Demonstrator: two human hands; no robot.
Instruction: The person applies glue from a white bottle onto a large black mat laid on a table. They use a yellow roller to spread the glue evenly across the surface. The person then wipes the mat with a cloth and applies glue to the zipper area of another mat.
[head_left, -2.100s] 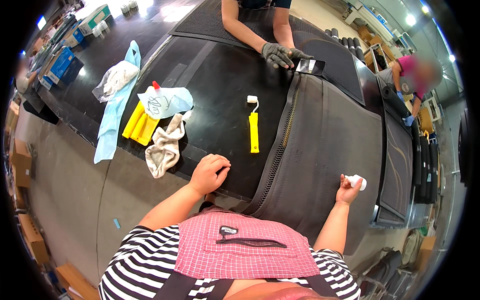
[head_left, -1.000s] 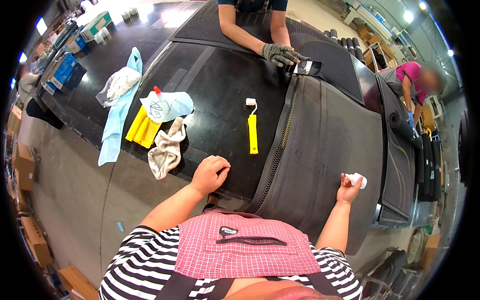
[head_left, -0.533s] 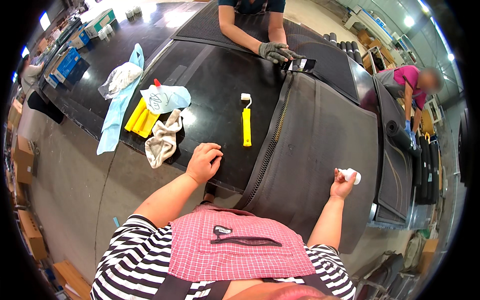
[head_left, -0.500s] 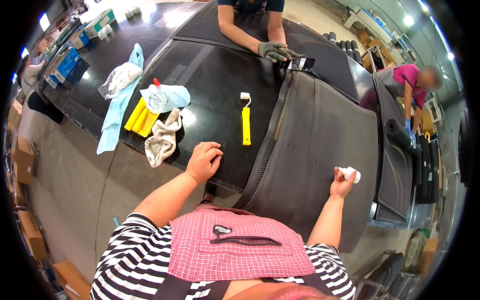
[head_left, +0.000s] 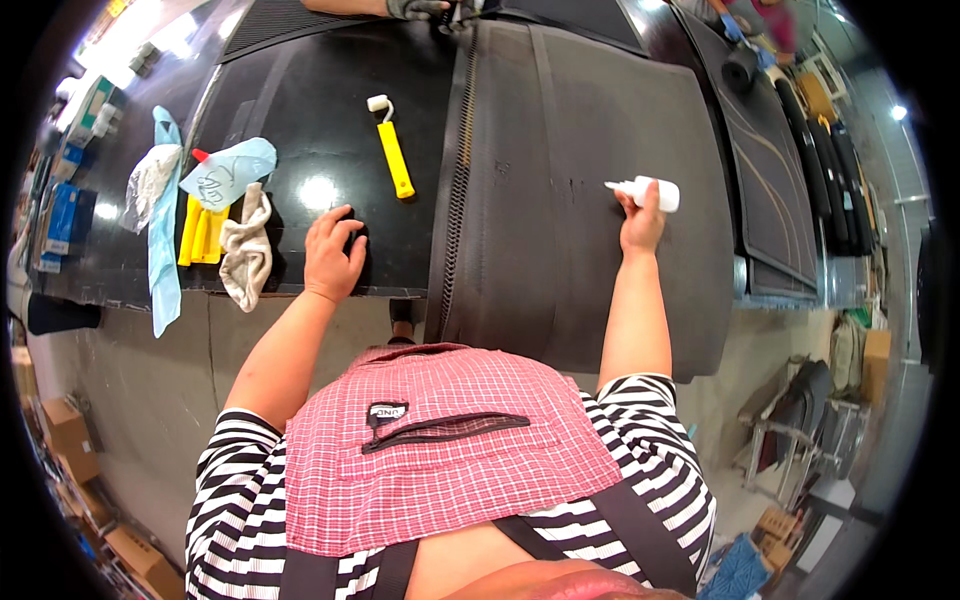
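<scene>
My right hand (head_left: 641, 228) grips a small white squeeze bottle (head_left: 660, 194), tilted on its side above the dark grey mat (head_left: 590, 290). The bottle's thin nozzle points left, apart from some small dark marks on the mat. On the black tabletop (head_left: 330, 100), my left hand (head_left: 334, 258) rests palm down with its fingers spread, holding nothing. Beyond it lies a small roller (head_left: 396, 160) with a yellow handle and a white head. A toothed, zipper-like strip (head_left: 456, 180) runs along the mat's left edge.
Left of my left hand lie a crumpled beige cloth (head_left: 247, 250), yellow pieces (head_left: 190, 235), a light blue sheet (head_left: 165, 270) and a marked pale blue piece (head_left: 235, 173) with a red tip. A co-worker's gloved hand (head_left: 415, 9) is at the far edge. More mats (head_left: 775, 190) lie right.
The whole view has shifted and turned. My right hand has carried the bottle farther forward over the mat. My left hand still rests on the tabletop, its fingers more spread.
</scene>
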